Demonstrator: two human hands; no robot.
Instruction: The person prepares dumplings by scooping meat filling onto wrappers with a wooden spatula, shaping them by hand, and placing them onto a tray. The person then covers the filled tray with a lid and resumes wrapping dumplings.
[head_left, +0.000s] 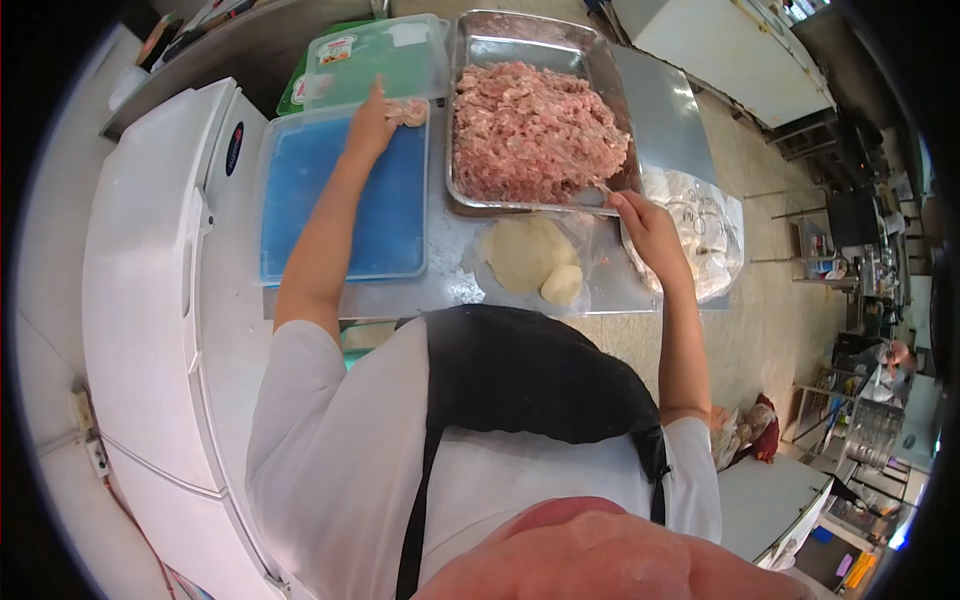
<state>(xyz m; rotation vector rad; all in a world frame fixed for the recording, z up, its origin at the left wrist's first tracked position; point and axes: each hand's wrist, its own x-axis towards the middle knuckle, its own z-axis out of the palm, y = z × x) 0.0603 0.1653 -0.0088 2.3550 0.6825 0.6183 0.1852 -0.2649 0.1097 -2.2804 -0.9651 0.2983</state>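
Observation:
My left hand (371, 128) is over the far right corner of a blue-looking lidded plastic tub (340, 215). One digit points away from me, and the other fingers curl around a small pale dumpling (408, 112) with pinkish filling. My right hand (648, 232) is closed on a thin handle at the near right corner of a metal tray (470, 203). The flat tip of this spatula (592, 197) lies by the ground meat (535, 130) heaped in the tray. Just below the tray, a stack of round pale dough wrappers (525, 252) rests on plastic, with a smaller round piece (562, 285) beside it.
A clear-lidded container (375, 65) stands beyond the tub, over something green. Right of the tray is a plastic bag (690, 225) of pale contents. The metal table (660, 110) carries all this. A white refrigerator (160, 250) stands close on the left. Shelves and another person are far right.

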